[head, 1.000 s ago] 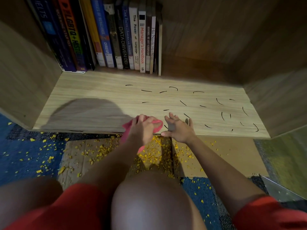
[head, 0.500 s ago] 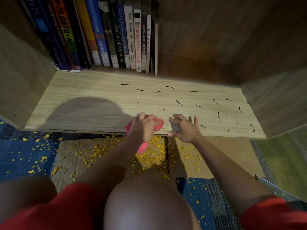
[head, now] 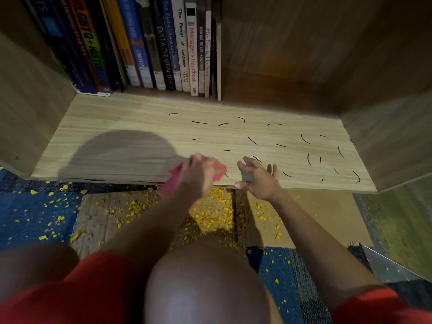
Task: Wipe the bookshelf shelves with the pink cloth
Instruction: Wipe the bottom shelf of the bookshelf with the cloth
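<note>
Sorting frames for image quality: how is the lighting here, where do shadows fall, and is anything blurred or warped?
Head view: light falls on the pale wooden shelf board, with a rounded shadow on its left; the recess at back right is dim; the left hand gripping the pink cloth is motion-blurred; the bookcase sides splay, wide-angle distortion.

A pale wood-grain shelf board carries a row of upright books at its back left, spines facing out. Short, curved black marks are scattered over its middle and right. At the front edge a pink cloth lies under a left hand, part of it hanging over, and a right hand rests just beside it. Below, flattened cardboard lies on blue carpet, both strewn with yellow crumbs.
</note>
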Motion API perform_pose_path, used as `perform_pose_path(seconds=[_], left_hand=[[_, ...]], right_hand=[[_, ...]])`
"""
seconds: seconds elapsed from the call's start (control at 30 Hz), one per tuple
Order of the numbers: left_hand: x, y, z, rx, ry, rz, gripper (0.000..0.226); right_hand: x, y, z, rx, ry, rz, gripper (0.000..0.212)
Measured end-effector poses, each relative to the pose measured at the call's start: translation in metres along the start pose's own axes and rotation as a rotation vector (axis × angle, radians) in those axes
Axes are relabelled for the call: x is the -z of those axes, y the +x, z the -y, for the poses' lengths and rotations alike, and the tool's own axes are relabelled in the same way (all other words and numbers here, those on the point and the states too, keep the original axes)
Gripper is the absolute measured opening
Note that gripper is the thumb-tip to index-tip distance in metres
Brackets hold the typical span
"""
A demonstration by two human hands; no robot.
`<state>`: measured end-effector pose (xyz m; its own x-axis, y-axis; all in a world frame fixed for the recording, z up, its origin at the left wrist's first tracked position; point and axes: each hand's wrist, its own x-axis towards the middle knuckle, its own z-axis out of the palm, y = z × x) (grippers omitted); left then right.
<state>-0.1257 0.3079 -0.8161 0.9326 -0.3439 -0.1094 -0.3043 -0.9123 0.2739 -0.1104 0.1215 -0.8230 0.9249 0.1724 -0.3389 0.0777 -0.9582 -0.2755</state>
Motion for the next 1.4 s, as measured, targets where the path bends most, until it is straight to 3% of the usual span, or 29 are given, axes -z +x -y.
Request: perform_pose_path(seconds=[0.1,0.23,0.4,0.6,0.73,0.93,1.07,1.13,1.27,1.3,1.4], left_hand=[[-0.011,0.002,-0.001,-0.143,-0.021,0.023,0.058],[0.000,0.012,0.019,0.124,0.062,0.014,0.056],[-0.006,-0.002,-0.013,-0.152,0.068,0.011,0.053],[0.001,0.006,0.004,0.081,0.079,-0.026,0.055],[-0.004,0.000,-0.015,-0.155,0.066,0.040,0.053],[0.001,0.006,0.006,0.160,0.106,0.018,0.055],[-0.001,-0.002,-0.017,-0.133,0.103,0.033,0.056],[-0.004,0.000,-0.008,-0.188,0.126,0.031,0.058],[-0.003,0.009,0.011,0.121,0.133,0.019,0.055],[-0.001,0.008,0.006,0.126,0.151,0.020,0.053],[-0.001,0.000,-0.013,-0.145,0.217,0.018,0.054]], right_hand=[[0.000,-0.001,-0.002,0.011,0.000,-0.011,0.066],[0.000,0.001,-0.003,0.017,-0.014,-0.015,0.065],[0.000,0.000,-0.002,0.022,-0.035,-0.007,0.065],[0.000,0.000,-0.001,0.012,-0.003,-0.008,0.065],[0.001,0.000,-0.001,0.010,-0.001,-0.003,0.065],[-0.001,0.000,-0.001,0.000,0.040,-0.009,0.064],[-0.002,0.001,-0.003,0.012,0.048,-0.005,0.064],[-0.003,0.002,-0.004,0.016,0.047,-0.003,0.064],[-0.003,0.002,-0.004,0.013,0.059,-0.002,0.064],[-0.003,0.002,-0.004,0.011,0.055,-0.002,0.064],[-0.001,0.002,-0.003,0.009,0.034,-0.005,0.064]])
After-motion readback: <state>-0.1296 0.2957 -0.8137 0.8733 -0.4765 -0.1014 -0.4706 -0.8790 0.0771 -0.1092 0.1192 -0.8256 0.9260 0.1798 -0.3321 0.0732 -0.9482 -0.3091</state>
